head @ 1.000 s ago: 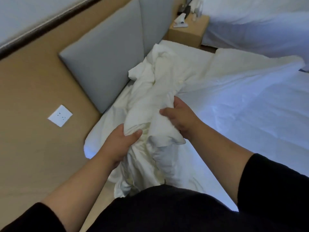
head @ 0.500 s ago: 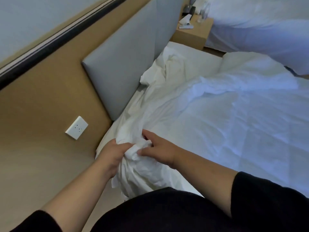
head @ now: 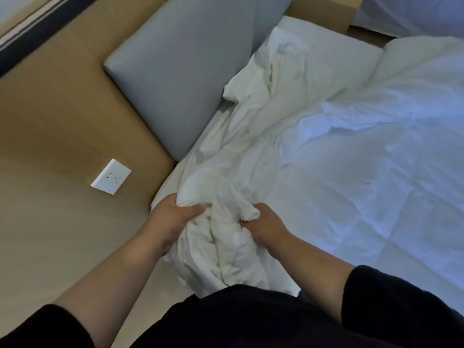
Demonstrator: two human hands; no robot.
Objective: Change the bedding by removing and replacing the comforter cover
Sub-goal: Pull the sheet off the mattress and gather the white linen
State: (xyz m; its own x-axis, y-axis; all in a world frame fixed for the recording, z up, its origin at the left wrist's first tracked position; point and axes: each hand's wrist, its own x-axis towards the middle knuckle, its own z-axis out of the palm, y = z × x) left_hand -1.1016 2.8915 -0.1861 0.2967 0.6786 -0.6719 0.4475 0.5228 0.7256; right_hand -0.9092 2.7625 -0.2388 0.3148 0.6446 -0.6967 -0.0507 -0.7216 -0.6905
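Observation:
A white comforter cover [head: 226,187] lies crumpled along the near corner of the bed, bunched into thick folds. My left hand [head: 173,219] grips a gathered edge of it from the left. My right hand [head: 263,224] grips a rolled wad of the same cloth a little to the right. The bunch hangs down between my forearms toward my dark top. The white comforter [head: 364,172] spreads flat over the bed to the right, partly under the crumpled cover.
A grey padded headboard [head: 180,71] leans against the tan wood wall panel [head: 50,121], which carries a white wall socket [head: 111,176]. A wooden nightstand [head: 326,11] stands past the bed's far corner, with a second white bed [head: 414,13] beyond it.
Both hands came down from the raised bunch to the bed's near corner, then drew slightly apart, taking a fresh grip on the gathered cloth. The camera tilted and moved closer.

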